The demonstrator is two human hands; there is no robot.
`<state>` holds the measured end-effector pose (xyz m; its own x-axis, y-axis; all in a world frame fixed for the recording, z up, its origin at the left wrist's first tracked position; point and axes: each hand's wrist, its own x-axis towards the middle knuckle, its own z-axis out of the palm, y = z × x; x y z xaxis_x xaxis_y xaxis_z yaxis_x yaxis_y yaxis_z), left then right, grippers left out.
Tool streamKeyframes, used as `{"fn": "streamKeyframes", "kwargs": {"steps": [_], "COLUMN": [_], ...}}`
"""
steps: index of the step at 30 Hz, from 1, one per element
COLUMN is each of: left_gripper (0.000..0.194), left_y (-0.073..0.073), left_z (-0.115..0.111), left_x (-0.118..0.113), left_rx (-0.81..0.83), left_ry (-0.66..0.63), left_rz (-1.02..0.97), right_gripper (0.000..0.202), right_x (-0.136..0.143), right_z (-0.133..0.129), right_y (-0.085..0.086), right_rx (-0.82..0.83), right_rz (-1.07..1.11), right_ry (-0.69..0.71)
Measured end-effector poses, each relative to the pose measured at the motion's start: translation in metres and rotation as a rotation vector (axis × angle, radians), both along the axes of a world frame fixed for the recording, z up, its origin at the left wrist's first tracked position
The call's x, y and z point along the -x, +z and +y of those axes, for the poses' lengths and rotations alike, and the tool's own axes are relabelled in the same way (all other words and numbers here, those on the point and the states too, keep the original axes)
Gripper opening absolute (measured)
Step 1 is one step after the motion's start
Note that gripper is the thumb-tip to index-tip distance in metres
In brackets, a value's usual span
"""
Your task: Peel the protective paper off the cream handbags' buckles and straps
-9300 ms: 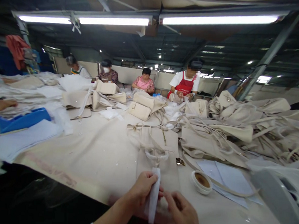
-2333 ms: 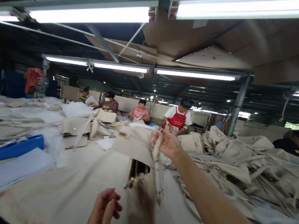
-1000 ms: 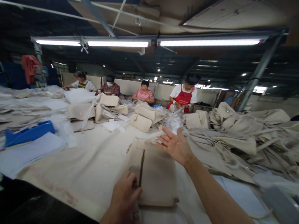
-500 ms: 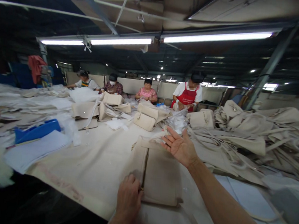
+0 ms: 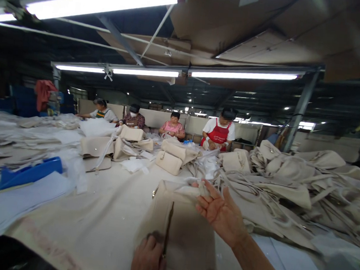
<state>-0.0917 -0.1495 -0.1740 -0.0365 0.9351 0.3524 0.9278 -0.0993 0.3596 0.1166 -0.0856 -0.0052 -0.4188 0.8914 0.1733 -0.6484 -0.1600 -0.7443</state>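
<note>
A beige bag (image 5: 191, 234) with a gold zipper lies on the covered table in front of me. My left hand (image 5: 148, 257) rests at its left side, fingers curled by the lower end of the zipper; what they grip, if anything, is hidden. Palm up, my right hand (image 5: 220, 214) is over the bag's upper right corner. A light strap or strip lies across its fingertips, and its fingers are partly spread and slightly bent. A gold ring sits at the bag's upper left corner.
A large heap of beige bags and straps (image 5: 288, 175) lies at the right. Stacked bags (image 5: 168, 162) stand ahead. At the left are a blue holder (image 5: 31, 173) and white sheets (image 5: 24, 200). Several people are across the table, one in a red apron (image 5: 218, 134).
The view has tilted up, so the table, bag and both hands appear lower. The hand at the far left edge is out of view. My right hand's fingers are slightly more bent.
</note>
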Motion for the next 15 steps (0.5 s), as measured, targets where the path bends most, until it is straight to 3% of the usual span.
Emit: {"fn": "streamKeyframes", "kwargs": {"steps": [4, 8, 15], "left_gripper": [0.019, 0.023, 0.022], "left_y": [-0.01, -0.014, 0.013], "left_z": [0.003, 0.005, 0.006], "left_x": [0.003, 0.004, -0.001], "left_rx": [-0.058, -0.069, 0.007], "left_ry": [-0.011, -0.036, -0.05], "left_rz": [-0.002, -0.04, -0.117], "right_gripper": [0.051, 0.05, 0.042], "right_x": [-0.007, -0.015, -0.029], "right_z": [-0.016, -0.03, -0.037], "right_y": [0.017, 0.015, 0.001], "right_rx": [-0.072, -0.128, -0.099], "right_rz": [-0.052, -0.14, -0.041], "right_ry": [0.034, 0.104, 0.027]}}
